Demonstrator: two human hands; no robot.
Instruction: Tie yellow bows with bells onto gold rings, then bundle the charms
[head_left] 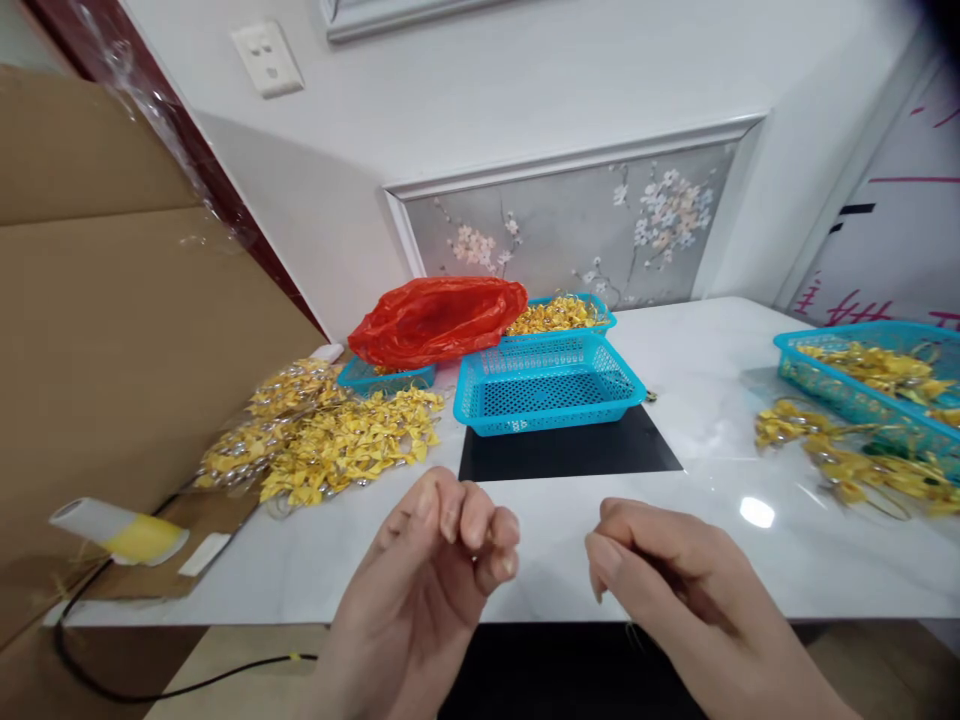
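My left hand [439,560] is raised over the front edge of the white table, palm turned inward. Its fingers are curled and the thumb presses on the index finger; whatever they may pinch is too small to make out. Across a gap, my right hand [675,580] is closed with thumb against index finger. A faint thin strand shows below it, but I cannot tell whether the hand holds it. Beyond both hands, a blue perforated basket [551,425] with a bare bottom sits partly on a black mat [570,460].
Yellow ribbon pieces with silvery beads [352,440] are heaped at left. A red plastic bag [442,320] lies over baskets behind. At right, another blue basket [832,375] holds yellow pieces, with more beside it [847,470]. A cardboard box [127,330] and a roll [124,530] stand left.
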